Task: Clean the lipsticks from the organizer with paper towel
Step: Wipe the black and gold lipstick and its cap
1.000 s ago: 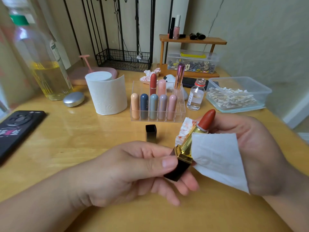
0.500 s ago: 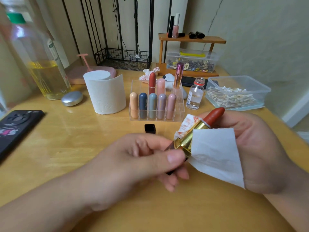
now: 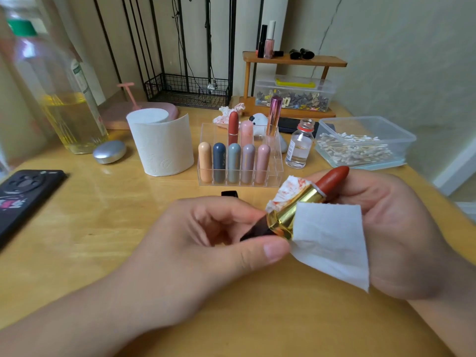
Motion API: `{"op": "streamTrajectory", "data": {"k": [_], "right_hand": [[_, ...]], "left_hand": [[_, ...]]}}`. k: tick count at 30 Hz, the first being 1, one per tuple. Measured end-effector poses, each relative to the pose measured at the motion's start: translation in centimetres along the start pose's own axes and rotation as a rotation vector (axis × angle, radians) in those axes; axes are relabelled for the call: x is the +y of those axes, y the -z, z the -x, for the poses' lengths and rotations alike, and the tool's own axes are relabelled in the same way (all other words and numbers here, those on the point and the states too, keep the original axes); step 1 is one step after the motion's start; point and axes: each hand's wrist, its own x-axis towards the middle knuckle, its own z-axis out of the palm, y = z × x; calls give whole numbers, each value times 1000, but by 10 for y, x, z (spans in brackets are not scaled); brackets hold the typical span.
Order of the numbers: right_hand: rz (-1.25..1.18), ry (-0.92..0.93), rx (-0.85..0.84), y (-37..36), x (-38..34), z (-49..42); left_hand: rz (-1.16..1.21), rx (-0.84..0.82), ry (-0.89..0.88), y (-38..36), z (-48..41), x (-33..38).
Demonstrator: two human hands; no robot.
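My left hand (image 3: pixel 206 248) grips the black base of an open lipstick (image 3: pixel 296 210) with a gold tube and a red-brown bullet pointing up and right. My right hand (image 3: pixel 401 228) holds a white paper towel piece (image 3: pixel 332 243), stained red at its upper edge, wrapped against the gold tube. Behind them stands the clear acrylic organizer (image 3: pixel 275 176) with several capped lipsticks in pastel colours, a red one and a metallic pink one. The black lipstick cap (image 3: pixel 229 194) stands on the table in front of the organizer, partly hidden by my left hand.
A paper towel roll (image 3: pixel 162 145) stands left of the organizer. A small glass bottle (image 3: pixel 300 145) and a tub of cotton swabs (image 3: pixel 363 145) sit to the right. An oil bottle (image 3: pixel 59 99), a silver case (image 3: pixel 109 151) and a phone (image 3: pixel 23 194) are at the left. A used tissue (image 3: pixel 226 114) lies behind.
My left hand has rolled the lipstick base in its fingers and closed over more of it. The lipstick and towel have shifted slightly right and up.
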Motion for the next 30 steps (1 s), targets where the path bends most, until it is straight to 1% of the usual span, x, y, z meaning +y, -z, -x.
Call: {"op": "streamTrajectory", "data": {"k": [2, 3, 4, 6, 7, 9, 12, 14, 15, 16, 17, 18, 21, 22, 23, 24, 25, 26, 28, 30], "right_hand": [[-59, 2, -45, -1, -2, 1], [-101, -3, -74, -2, -2, 1], [-125, -9, -85, -2, -1, 0], [-91, -4, -67, -1, 2, 0], [-58, 14, -55, 1, 4, 0], [-16, 42, -25, 1, 4, 0], [-2, 22, 6, 1, 3, -2], [-21, 45, -22, -1, 2, -3], [-53, 55, -43, -2, 1, -2], [-87, 53, -57, -3, 0, -2], [-93, 47, -59, -3, 0, -2], [-79, 40, -58, -3, -1, -1], [-90, 32, -87, -3, -1, 0], [-90, 16, -82, -3, -1, 0], [-80, -2, -72, -3, -2, 0], [-65, -11, -69, -3, -2, 1], [-48, -9, -70, -3, -2, 1], [-22, -2, -66, -2, -2, 2], [46, 6, -31, -3, -1, 1], [51, 0, 11, -3, -1, 0]], "left_hand": [[365, -283, 187, 5, -7, -4], [524, -398, 269, 7, -9, -5], [622, -473, 323, 8, -11, -7], [665, -506, 333, 9, -12, -11], [642, -482, 312, 9, -12, -11], [478, -349, 225, 8, -11, -8], [95, -26, 37, -2, -3, 1], [-185, 145, -136, -10, 4, 8], [-235, 196, -181, -12, 6, 10], [-211, 215, -174, -12, 6, 8], [-109, 179, -121, -10, 5, 6], [52, 82, -39, -6, 2, 4], [586, -314, 210, 3, -8, -3], [680, -401, 261, 6, -9, -5], [714, -451, 281, 7, -10, -7], [704, -466, 276, 8, -10, -8], [664, -442, 252, 8, -10, -9], [590, -376, 215, 7, -9, -7], [368, -151, 117, 2, -5, -4], [64, 79, -59, -3, 1, -1]]}}
